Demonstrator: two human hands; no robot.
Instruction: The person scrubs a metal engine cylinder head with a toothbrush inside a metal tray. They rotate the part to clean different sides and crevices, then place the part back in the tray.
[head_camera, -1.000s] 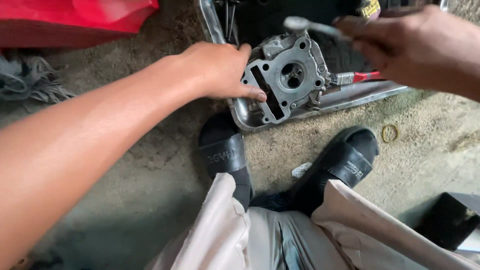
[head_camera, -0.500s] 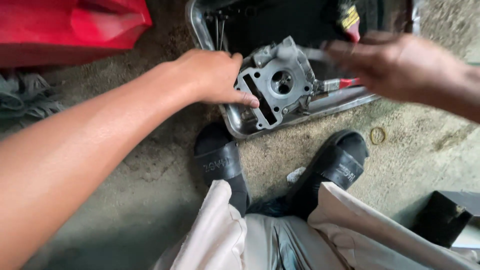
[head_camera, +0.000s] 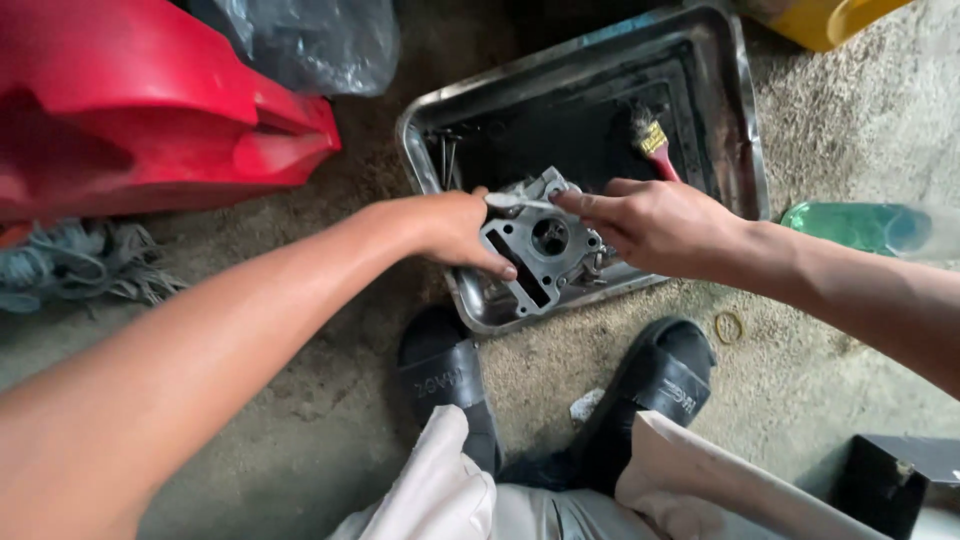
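My left hand (head_camera: 455, 232) is closed around the left side of a grey cast-metal engine part (head_camera: 543, 252), thumb across its lower left corner. My right hand (head_camera: 655, 225) comes in from 3 o'clock, its fingers pinched shut on a thin pale tool (head_camera: 518, 202) whose tip lies over the part's top edge. The part rests tilted on the near rim of a metal tray (head_camera: 748, 130), at the tray's 7 o'clock corner.

The tray sits on a rough, sandy concrete floor (head_camera: 330, 400). Its inside is black with grime, and a small brush with a red and yellow handle (head_camera: 652, 138) lies toward its 1 o'clock side. At 10 o'clock from the part lies a red plastic panel (head_camera: 150, 110), with a grey plastic bag (head_camera: 300, 40) above it and a bundle of grey rags (head_camera: 70, 270) below it. A green bottle (head_camera: 855, 225) lies at 3 o'clock, a yellow container (head_camera: 830, 15) at 1 o'clock, and a small ring (head_camera: 728, 327) on the floor at 4 o'clock. My black sandals (head_camera: 445, 380) stand at 6 o'clock, just short of the tray.

Since a second ago the view has pulled back, showing the whole tray, and my right hand has come down from above the part to its top edge.

Open floor lies at 8 o'clock and 5 o'clock; a dark box (head_camera: 895, 480) fills the lower right corner.
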